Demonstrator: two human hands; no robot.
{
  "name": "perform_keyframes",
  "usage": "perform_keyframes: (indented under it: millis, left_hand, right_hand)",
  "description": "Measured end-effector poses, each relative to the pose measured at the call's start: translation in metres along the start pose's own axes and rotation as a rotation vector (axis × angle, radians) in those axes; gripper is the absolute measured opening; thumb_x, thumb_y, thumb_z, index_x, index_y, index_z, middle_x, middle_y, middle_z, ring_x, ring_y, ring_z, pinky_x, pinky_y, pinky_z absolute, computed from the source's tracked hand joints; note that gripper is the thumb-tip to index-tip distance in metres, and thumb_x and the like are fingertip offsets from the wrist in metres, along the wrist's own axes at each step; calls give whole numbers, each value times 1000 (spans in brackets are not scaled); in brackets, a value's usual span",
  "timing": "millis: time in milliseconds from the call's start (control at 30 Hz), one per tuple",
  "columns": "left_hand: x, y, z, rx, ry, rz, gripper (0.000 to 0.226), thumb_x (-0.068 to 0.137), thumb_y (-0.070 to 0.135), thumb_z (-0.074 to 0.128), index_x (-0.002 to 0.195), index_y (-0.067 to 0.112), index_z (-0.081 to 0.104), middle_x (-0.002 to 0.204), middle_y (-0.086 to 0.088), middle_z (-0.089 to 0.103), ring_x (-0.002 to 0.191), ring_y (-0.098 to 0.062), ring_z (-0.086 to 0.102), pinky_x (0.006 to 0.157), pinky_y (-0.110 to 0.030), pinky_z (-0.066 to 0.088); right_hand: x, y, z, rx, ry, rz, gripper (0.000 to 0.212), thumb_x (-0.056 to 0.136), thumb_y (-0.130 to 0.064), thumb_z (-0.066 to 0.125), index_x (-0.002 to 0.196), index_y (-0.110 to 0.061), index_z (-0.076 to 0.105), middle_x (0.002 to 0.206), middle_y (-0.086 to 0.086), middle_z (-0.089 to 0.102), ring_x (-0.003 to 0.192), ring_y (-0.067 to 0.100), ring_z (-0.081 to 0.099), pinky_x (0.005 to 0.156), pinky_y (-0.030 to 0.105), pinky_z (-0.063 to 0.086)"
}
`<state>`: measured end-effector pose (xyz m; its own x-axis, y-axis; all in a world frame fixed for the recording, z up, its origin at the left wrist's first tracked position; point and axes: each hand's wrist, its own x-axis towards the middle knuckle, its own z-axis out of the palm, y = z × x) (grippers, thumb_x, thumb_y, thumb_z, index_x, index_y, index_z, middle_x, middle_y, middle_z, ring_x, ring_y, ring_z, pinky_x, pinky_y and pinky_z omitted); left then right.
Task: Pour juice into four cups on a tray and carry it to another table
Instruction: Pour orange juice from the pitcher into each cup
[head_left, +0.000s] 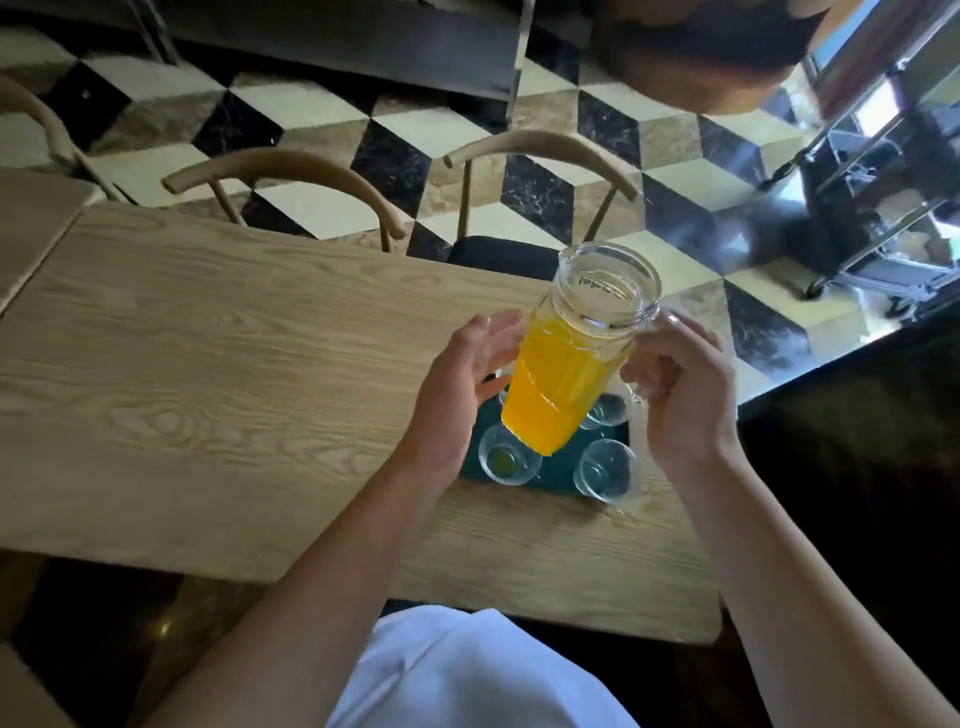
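The right hand (680, 395) holds a glass jug (576, 358) by its handle, fingers curled tight round the handle at the jug's right side. The jug is lifted clear above the tray (558, 475) and leans with its open mouth up and away from the person, spout on the far-left of the rim. Orange juice (556, 395) fills the lower body of the jug, about up to the neck.

The left hand (462, 384) is at the jug's left side, fingers spread apart and nearly straight, their tips at the glass wall; whether they actually touch it I cannot tell.

The tray is dark green and lies on the wooden table (208, 364), directly under the jug. On it stand clear cups. The near-left cup (506, 457) has a little juice in its bottom and sits just below the jug's base. The near-right cup (605, 470) looks clear. A far-right cup (608, 410) shows partly behind the jug, and only a sliver of rim shows of a far-left cup (501, 396), between the left hand and the jug.

Beyond the tray, on the far side of the table, stand two chairs (540, 150) with curved wooden backs on a checkered floor (322, 109).
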<state>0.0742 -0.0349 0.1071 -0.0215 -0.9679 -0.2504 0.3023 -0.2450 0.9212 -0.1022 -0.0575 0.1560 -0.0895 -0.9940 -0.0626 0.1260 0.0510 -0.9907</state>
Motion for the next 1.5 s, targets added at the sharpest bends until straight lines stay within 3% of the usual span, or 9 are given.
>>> perform_keyframes:
  millis: [133,400,500,600,800,900,1000,1167,1500]
  left_hand:
    - [-13,-13,56,-39,-92,-52,61,98,55,28,134,17,60,133,-2,67,126,-20,60,113,-53,36]
    - [-33,-71,132,-30,-179,-292,66,101,61,22,138,19,55,131,-4,68,125,-24,61,112,-55,38]
    - [-40,-97,147,-54,-167,-375,68,101,64,18,135,21,59,129,-5,69,126,-24,60,113,-55,35]
    - [-43,-122,154,-86,-146,-466,77,98,69,14,139,20,57,132,-7,67,128,-26,58,115,-57,31]
    - [-48,-151,147,-125,-110,-589,78,97,72,15,136,21,61,131,-5,68,126,-24,59,112,-52,36]
    - [-48,-159,139,-83,-110,-646,76,96,73,17,136,24,60,130,-1,69,126,-21,59,104,-45,39]
    - [-47,-166,132,-98,-107,-681,75,95,74,21,136,24,59,131,-3,68,126,-24,59,110,-45,38]
    - [-48,-172,118,-131,-108,-711,71,97,69,22,133,23,62,128,-4,70,129,-28,55,111,-45,34]
    - [-53,-200,106,-158,-102,-718,61,96,68,28,123,31,70,120,-5,60,116,-26,56,104,-36,39]
  right_hand:
    - [-19,-11,-58,-19,67,-32,37,70,-5,55,43,-24,40,45,-7,29,46,15,25,50,30,27]
    - [-53,0,-152,-78,94,51,49,84,10,52,48,-21,39,46,-10,29,42,7,23,42,21,20]
    - [-63,21,-180,-139,64,88,33,86,0,61,60,4,42,54,0,28,48,13,22,47,27,17]
    - [-70,35,-196,-250,22,126,41,80,-18,67,77,17,47,62,10,34,58,20,28,48,41,23]
    - [-75,52,-209,-267,-60,247,35,80,-13,65,59,-14,37,56,0,28,50,14,25,51,37,17]
    - [-77,60,-206,-267,-89,292,41,81,-22,65,63,1,37,56,2,27,49,13,24,51,36,16]
    - [-78,68,-199,-259,-115,300,50,88,-28,65,68,11,39,56,3,30,49,15,25,50,34,18]
    - [-81,79,-190,-428,-141,232,52,103,-28,58,63,3,48,44,7,52,42,20,43,48,30,37]
    - [-76,90,-180,-580,-158,342,64,101,-46,53,51,-8,47,36,3,47,35,15,37,44,26,36]
